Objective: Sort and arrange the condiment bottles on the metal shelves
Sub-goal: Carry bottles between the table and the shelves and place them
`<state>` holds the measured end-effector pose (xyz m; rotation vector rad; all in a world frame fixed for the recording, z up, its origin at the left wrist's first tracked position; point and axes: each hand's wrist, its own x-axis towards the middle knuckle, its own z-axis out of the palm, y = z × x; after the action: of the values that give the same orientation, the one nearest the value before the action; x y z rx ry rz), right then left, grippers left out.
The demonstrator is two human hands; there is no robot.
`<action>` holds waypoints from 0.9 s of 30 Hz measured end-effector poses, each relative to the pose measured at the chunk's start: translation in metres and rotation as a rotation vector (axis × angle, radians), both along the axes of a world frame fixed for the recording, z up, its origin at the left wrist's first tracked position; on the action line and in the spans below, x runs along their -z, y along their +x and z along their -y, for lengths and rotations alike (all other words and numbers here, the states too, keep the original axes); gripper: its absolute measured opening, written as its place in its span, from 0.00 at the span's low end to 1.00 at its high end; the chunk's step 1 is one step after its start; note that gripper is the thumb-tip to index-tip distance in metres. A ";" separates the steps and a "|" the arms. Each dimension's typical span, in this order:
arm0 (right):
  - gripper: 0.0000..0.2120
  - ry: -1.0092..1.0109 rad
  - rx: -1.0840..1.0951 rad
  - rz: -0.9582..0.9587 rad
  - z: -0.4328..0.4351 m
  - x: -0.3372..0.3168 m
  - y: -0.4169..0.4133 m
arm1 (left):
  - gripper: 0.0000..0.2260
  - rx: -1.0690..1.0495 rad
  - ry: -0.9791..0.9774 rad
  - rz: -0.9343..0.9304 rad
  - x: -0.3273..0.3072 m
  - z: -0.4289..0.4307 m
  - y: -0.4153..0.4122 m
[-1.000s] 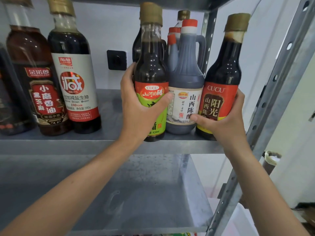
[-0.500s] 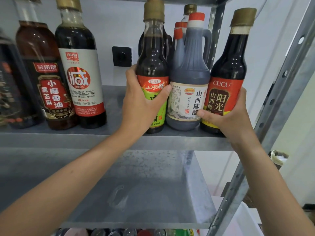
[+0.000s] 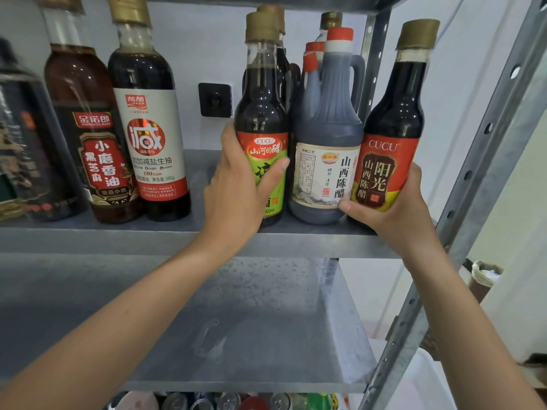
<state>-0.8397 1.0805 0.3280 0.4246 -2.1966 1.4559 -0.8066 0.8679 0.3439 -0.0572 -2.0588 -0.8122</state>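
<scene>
My left hand (image 3: pixel 236 190) grips a dark vinegar bottle with a green and red label (image 3: pixel 262 113) standing on the metal shelf (image 3: pixel 148 235). My right hand (image 3: pixel 393 214) grips a dark bottle with a red and yellow label (image 3: pixel 396 113) at the shelf's right end. Between them stands a grey jug with a white label (image 3: pixel 328 161), and its sides touch both bottles. More bottles with red and gold caps stand behind these, partly hidden.
A soy sauce bottle with a white label (image 3: pixel 148 128), a sesame oil bottle (image 3: pixel 88 128) and a dark bottle (image 3: pixel 20 143) stand at the left. A perforated steel post (image 3: pixel 479 173) rises on the right. A lower shelf (image 3: pixel 251 335) lies beneath, with can tops (image 3: pixel 225 402) below it.
Both hands keep their grip on the same two bottles. The bottles sit lower and larger in view, and the right bottle stands closer against the jug.
</scene>
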 end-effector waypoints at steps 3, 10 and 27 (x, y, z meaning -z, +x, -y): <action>0.46 0.082 0.040 0.028 -0.001 0.000 0.000 | 0.35 -0.031 -0.064 0.044 0.008 0.003 0.002; 0.48 0.137 0.065 0.095 -0.001 -0.005 -0.003 | 0.37 -0.078 -0.068 0.063 0.007 0.001 0.000; 0.37 0.201 0.131 0.108 -0.004 -0.001 -0.009 | 0.34 -0.274 -0.076 0.047 0.007 0.029 0.000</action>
<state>-0.8491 1.0845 0.3285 0.2663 -2.4185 1.2211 -0.8064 0.8391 0.3368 0.2000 -2.0836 -0.5713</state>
